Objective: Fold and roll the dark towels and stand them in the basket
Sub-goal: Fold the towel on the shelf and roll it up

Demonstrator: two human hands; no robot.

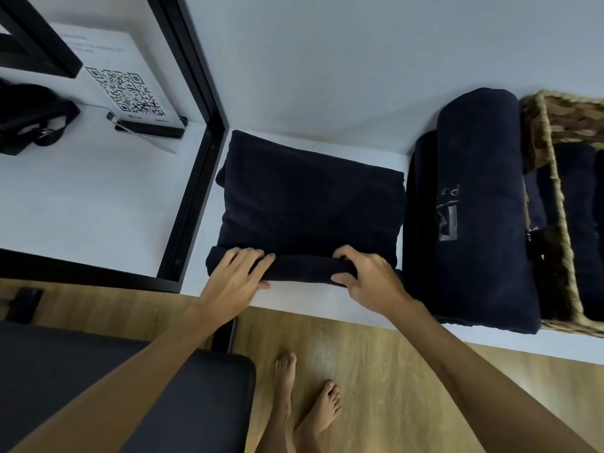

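Folded dark towel [310, 204] on white table [98, 204], roll begun at near edge.
Woven basket [555, 132] far right, rolled towel [480, 207] beside it. Left hand [235, 279] and right hand [366, 276] gripped the started roll; uneven pressure risked a skewed roll. Black frame [196, 178] crowded left; open room lay far.

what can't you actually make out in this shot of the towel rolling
All in the head view:
- Basket: its right side is cut off by the frame edge, so the count of towels inside cannot be told.
- Text above the QR code on the sign: blurred, unreadable.
- Logo on the rolled towel: too faint to read.
- Folded towel: how many turns the near edge holds is hidden under the left hand and right hand.
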